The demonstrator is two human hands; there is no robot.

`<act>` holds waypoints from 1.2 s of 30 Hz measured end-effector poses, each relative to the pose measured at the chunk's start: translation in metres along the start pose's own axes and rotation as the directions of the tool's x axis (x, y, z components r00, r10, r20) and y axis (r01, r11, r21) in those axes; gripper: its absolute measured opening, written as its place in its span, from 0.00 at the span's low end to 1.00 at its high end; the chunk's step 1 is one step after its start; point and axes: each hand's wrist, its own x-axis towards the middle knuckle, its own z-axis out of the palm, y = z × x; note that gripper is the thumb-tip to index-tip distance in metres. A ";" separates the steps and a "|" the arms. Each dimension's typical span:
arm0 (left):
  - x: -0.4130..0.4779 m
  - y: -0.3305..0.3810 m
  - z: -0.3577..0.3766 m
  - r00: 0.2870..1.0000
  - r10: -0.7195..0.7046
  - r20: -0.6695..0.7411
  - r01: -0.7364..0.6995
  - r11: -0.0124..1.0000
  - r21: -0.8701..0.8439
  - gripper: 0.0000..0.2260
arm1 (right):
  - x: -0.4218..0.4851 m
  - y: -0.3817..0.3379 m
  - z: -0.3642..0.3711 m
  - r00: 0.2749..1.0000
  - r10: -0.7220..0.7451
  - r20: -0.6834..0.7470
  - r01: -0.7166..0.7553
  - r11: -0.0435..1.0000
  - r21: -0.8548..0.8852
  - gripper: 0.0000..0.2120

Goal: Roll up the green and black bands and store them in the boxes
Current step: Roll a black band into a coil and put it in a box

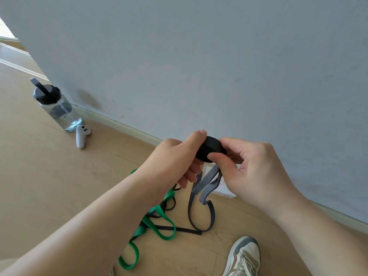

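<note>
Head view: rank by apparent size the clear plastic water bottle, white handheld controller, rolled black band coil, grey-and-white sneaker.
Clear plastic water bottle
Grey-and-white sneaker (cropped by frame)
Rolled black band coil
White handheld controller
Last two unsure: coil is nearer the camera.

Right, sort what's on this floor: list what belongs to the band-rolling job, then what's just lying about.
Job: black band, partly rolled, gripped by left hand and right hand; green band, loose on the floor; white object behind the hands, probably a box.
Lying about: water bottle; white controller; shoe.
</note>
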 end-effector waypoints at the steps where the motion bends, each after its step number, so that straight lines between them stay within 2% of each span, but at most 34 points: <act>1: -0.001 -0.001 0.000 1.000 0.004 0.004 -0.004 1.000 0.017 0.31 | 0.000 -0.001 0.000 0.999 -0.036 0.002 0.036 0.999 -0.034 0.14; 3: -0.003 -0.003 0.000 1.000 0.022 0.005 -0.022 0.997 0.069 0.33 | 0.000 -0.004 0.001 0.995 -0.095 0.007 0.095 0.991 -0.091 0.14; 5: -0.002 -0.005 -0.002 0.999 0.045 -0.001 -0.045 0.998 0.040 0.32 | 0.000 -0.006 0.002 0.993 -0.117 -0.024 0.114 0.988 -0.101 0.11; 7: -0.001 -0.004 -0.004 0.999 0.035 0.026 -0.033 0.997 -0.076 0.28 | 0.000 -0.010 0.001 0.995 -0.067 -0.068 0.071 0.996 0.053 0.04; 10: -0.002 -0.003 -0.003 0.995 -0.033 0.098 0.062 0.950 -0.305 0.24 | 0.000 -0.019 -0.001 0.998 0.067 -0.023 -0.054 0.930 0.364 0.08; 12: -0.002 -0.004 0.000 0.984 -0.045 0.171 0.115 0.898 -0.424 0.23 | 0.001 -0.021 -0.002 0.996 0.088 0.002 -0.081 0.902 0.424 0.09; 15: -0.003 -0.004 0.001 0.973 -0.002 0.231 0.120 0.859 -0.498 0.24 | 0.003 -0.023 -0.003 0.997 0.076 0.006 -0.072 0.911 0.407 0.11; 19: -0.004 -0.003 0.002 0.980 0.045 0.193 0.049 0.890 -0.454 0.25 | 0.000 -0.027 0.000 0.997 0.026 -0.070 0.000 0.938 0.348 0.12; 23: -0.001 -0.002 0.000 0.994 0.048 0.094 -0.031 0.985 -0.169 0.35 | -0.002 -0.023 -0.002 0.996 0.018 -0.091 0.004 0.972 0.233 0.09; 26: -0.002 -0.001 0.001 0.992 0.113 -0.063 -0.109 0.992 0.067 0.35 | 0.001 -0.013 -0.004 0.993 0.013 -0.114 -0.010 1.000 0.027 0.06; 28: -0.002 -0.002 0.001 0.983 0.154 -0.096 -0.147 0.986 0.075 0.33 | 0.002 -0.012 -0.002 0.994 -0.038 -0.101 0.027 0.994 -0.104 0.03; 30: -0.001 -0.005 0.001 0.982 0.173 -0.073 -0.164 0.980 0.114 0.38 | 0.002 -0.014 -0.001 0.991 -0.098 -0.096 0.082 0.984 -0.160 0.05; 33: -0.002 -0.009 -0.002 0.978 0.199 -0.067 -0.184 0.966 0.181 0.44 | 0.000 -0.015 -0.002 0.991 -0.108 -0.074 0.096 0.983 -0.154 0.06; 35: -0.002 -0.009 -0.004 0.984 0.162 -0.080 -0.154 0.984 0.094 0.38 | -0.001 -0.017 -0.001 0.994 -0.060 -0.095 0.057 0.997 -0.043 0.07; 36: -0.001 -0.008 -0.004 0.991 0.105 -0.078 -0.105 0.994 0.008 0.33 | -0.001 -0.019 -0.001 0.996 0.000 -0.090 0.008 0.996 0.085 0.10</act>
